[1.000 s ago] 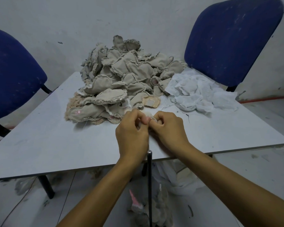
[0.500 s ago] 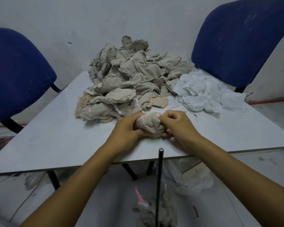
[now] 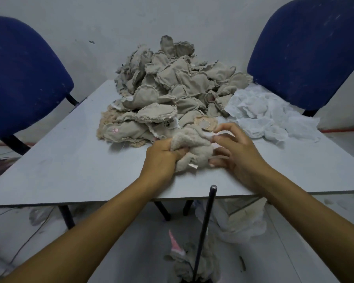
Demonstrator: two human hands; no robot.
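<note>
Two hands share one crumpled fuzzy beige fabric shell [image 3: 194,146], lying between them on the pale grey worktop [image 3: 80,160]: our left hand [image 3: 161,158] clenches it as an anchor, and our right hand [image 3: 239,152] pinches its white edge, we judge to turn it out.

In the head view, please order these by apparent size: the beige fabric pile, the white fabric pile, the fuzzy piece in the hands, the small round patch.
1. beige fabric pile
2. white fabric pile
3. fuzzy piece, clearly smaller although nearer the camera
4. round patch
</note>
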